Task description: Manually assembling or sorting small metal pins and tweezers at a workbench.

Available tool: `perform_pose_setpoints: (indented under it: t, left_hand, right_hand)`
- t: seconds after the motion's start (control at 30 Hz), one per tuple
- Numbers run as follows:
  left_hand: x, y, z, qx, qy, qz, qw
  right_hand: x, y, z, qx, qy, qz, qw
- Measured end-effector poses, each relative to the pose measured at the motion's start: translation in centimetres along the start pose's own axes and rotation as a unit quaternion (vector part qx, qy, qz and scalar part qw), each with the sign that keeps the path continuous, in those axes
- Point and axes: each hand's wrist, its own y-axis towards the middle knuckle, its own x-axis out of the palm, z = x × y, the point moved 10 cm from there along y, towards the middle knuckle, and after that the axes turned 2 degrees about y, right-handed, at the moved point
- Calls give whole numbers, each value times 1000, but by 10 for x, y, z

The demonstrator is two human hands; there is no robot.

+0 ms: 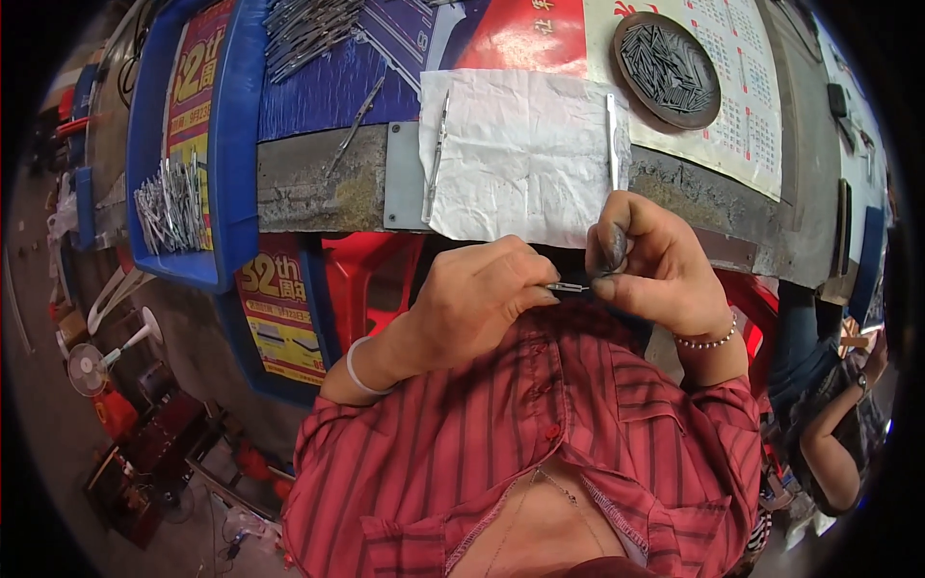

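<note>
- A small, slim metal piece (568,286) is held in the air just off the middle of the table's (308,188) front edge, before the person's striped red shirt (424,462).
- The left hand (487,289) has its grip pinching that piece between thumb and fingers, the free end pointing to the right hand.
- The right hand (660,270) has its thumb and curled fingers close to that end; whether its grip pinches anything cannot be told.
- Past the hands, a crumpled white sheet (525,154) lies along the table's front edge.
- A slim metal tool (438,154) lies along the sheet's left edge; a flat silvery one (612,140) lies near its right edge.
- Beyond the sheet's far right corner, a round dish (701,114) holds many short dark rods (665,72).
- Toward the table's far left, slender metal tools (308,34) lie heaped on a dark blue sheet (299,106); one more tool (358,120) lies across its near edge.
- At the table's left end, a blue bin (241,125) holds a bunch of metal pieces (169,207).
</note>
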Motion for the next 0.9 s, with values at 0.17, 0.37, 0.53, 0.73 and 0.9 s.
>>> perform_pose_setpoints:
  t: [0.17,0.37,0.53,0.73,0.9]
  left_hand:
    - [1,-5,18,46,135,11,990]
    - [-2,-3,27,66,171,26,983]
    - [-7,0,23,19,178,23,984]
    - [0,1,27,33,217,17,975]
    - [1,5,29,43,227,18,973]
  right_hand:
    - [7,-9,-15,-74,-296,17,952]
    - [-2,-11,-18,-116,-223,91,963]
    - [-7,-15,-18,-159,-308,106,932]
    - [-6,-13,-19,-164,-326,104,925]
    - [-9,-12,-17,-145,-310,104,934]
